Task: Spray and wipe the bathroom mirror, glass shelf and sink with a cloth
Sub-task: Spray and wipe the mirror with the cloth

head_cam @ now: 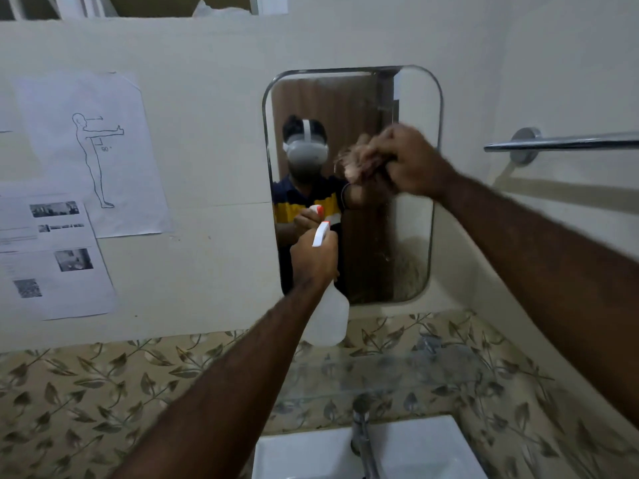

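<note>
The mirror (352, 184) hangs on the wall straight ahead of me. My right hand (411, 164) presses a cloth (352, 164) against its middle; my left hand (313, 261) holds a spray bottle (330, 319) before its lower part. Below the mirror sits the glass shelf (380, 375), and below that the sink (408, 454) with its tap (363, 440). Left of the mirror papers (90, 153) are stuck to the wall; right of it runs a towel rail (567, 141).

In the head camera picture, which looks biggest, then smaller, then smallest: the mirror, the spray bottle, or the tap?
1. Mirror, clearly the biggest.
2. Spray bottle, held in the left hand.
3. Tap, though it sits nearer the camera and is cut off below, so bottle versus tap is unsure.
</note>
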